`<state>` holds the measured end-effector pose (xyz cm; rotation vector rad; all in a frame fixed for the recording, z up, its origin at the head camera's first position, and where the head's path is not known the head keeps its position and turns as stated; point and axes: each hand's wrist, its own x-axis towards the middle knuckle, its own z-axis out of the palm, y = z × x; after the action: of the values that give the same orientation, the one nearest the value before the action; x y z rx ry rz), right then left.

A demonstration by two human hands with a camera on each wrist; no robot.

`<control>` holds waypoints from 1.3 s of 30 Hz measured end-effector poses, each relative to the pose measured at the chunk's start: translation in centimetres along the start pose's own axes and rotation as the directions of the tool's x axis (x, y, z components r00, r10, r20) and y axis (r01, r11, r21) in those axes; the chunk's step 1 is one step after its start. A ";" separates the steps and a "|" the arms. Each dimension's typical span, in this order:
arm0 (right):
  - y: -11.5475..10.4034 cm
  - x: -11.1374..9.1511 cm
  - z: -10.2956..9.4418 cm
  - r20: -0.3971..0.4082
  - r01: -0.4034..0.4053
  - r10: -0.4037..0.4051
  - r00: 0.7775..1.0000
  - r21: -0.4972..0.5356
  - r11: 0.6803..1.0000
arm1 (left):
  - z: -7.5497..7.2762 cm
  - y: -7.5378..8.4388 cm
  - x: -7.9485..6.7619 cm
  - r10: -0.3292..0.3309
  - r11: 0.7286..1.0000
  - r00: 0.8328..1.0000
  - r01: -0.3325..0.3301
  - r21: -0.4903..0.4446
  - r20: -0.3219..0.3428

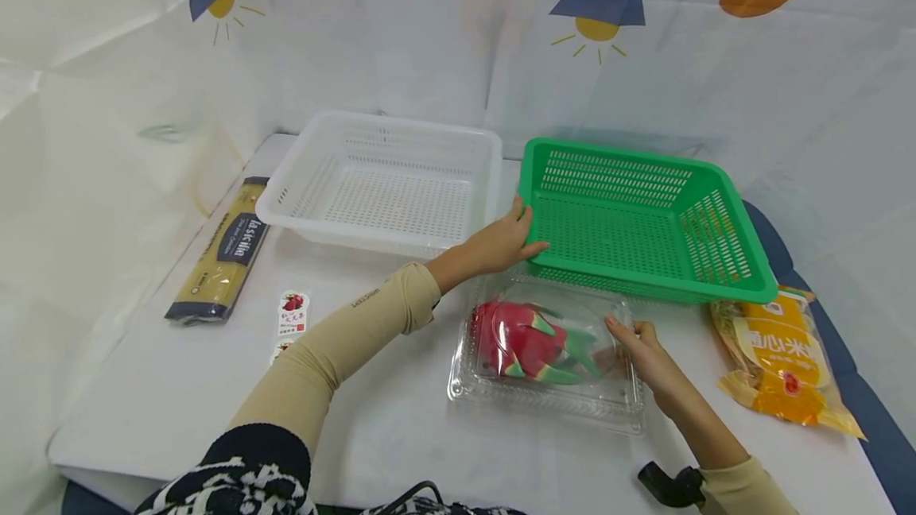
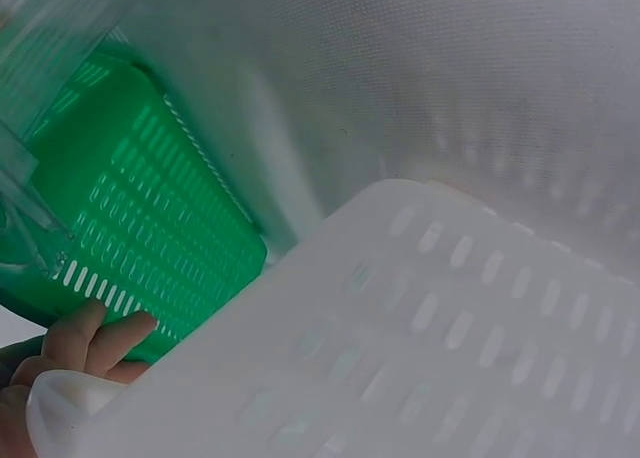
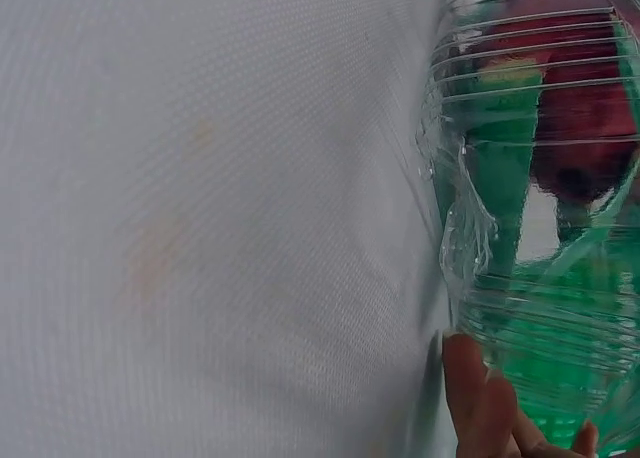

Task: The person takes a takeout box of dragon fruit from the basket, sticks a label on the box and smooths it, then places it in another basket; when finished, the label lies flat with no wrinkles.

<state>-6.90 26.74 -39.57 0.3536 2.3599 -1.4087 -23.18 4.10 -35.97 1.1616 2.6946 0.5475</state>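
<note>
A green slotted basket (image 1: 608, 237) stands at the back right. My left hand (image 1: 494, 245) holds it by its left near corner, with thumb and fingers spread along the edge; in the left wrist view, bent fingers (image 2: 100, 343) show beside its slotted wall. In front of it is a clear plastic clamshell box (image 1: 608, 412) with a red and green dragon fruit (image 1: 525, 344) inside. My right hand (image 1: 651, 364) grips the box's right side. The right wrist view shows fingers (image 3: 480, 393) at the box's edge; part of the grip is hidden.
A white slotted basket (image 1: 386, 237) stands at the back left, near my left forearm. Left of it lies a pack of spaghetti (image 1: 222, 261). Fruit stickers (image 1: 292, 315) lie on the white table (image 1: 386, 427). A yellow snack bag (image 1: 783, 356) lies at the right.
</note>
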 end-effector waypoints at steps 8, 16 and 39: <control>0.3 0.0 -0.2 0.005 -0.023 0.023 1.000 -0.010 1.000 | 0.2 0.1 0.0 0.004 1.000 1.000 -0.003 0.006 -0.024; 0.5 -0.1 -0.1 0.015 -0.020 0.020 1.000 -0.004 1.000 | 0.5 0.4 -0.1 -0.028 1.000 0.999 0.028 -0.012 -0.018; -0.1 -0.7 -1.6 0.013 0.028 -0.028 1.000 0.038 0.999 | -1.8 -1.0 -7.9 0.035 0.999 0.965 -0.035 0.004 -0.259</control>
<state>-6.63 28.07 -38.48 0.3213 2.3383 -1.4656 -18.91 -2.78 -34.74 1.2167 2.8930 0.7544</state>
